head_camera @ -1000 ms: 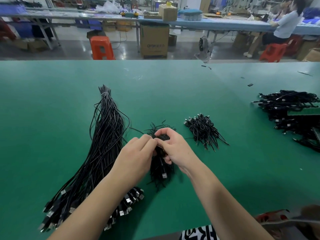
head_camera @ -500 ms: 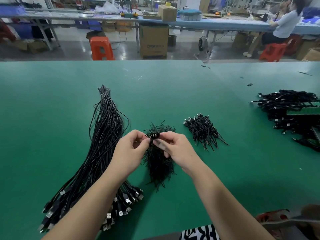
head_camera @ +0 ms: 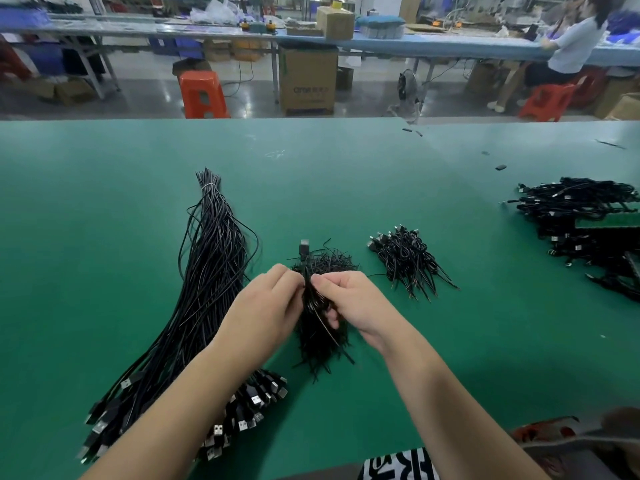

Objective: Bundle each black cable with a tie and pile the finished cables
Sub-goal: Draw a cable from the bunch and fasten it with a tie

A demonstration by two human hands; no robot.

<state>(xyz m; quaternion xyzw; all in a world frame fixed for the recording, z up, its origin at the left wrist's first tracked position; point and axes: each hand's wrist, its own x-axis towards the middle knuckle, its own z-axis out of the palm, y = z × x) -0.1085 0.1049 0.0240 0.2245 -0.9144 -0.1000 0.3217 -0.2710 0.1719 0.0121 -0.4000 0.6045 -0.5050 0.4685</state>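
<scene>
Left hand [head_camera: 266, 306] and right hand [head_camera: 356, 303] meeting fingertip to fingertip, both pinching a coiled thin black cable [head_camera: 306, 271] above the loose heap of short black ties [head_camera: 322, 330]. USB plug now upright above the knuckles, hidden half a second ago. Long bundle of straight black cables [head_camera: 204, 282] just left, small finished pile [head_camera: 405, 258] right; open green table [head_camera: 104, 202] beyond.

Both bare forearms reach in from the near edge of the desk [head_camera: 104, 237], converging toward its middle; the left hand [head_camera: 265, 308] is knuckles-up, fingers curled, thumb and forefinger pinching at its tip; the right hand [head_camera: 349, 303] faces it, almost touching, fingers [head_camera: 330, 318] curled under and pinching too; both wrists hover above the desk, slightly bent.
</scene>
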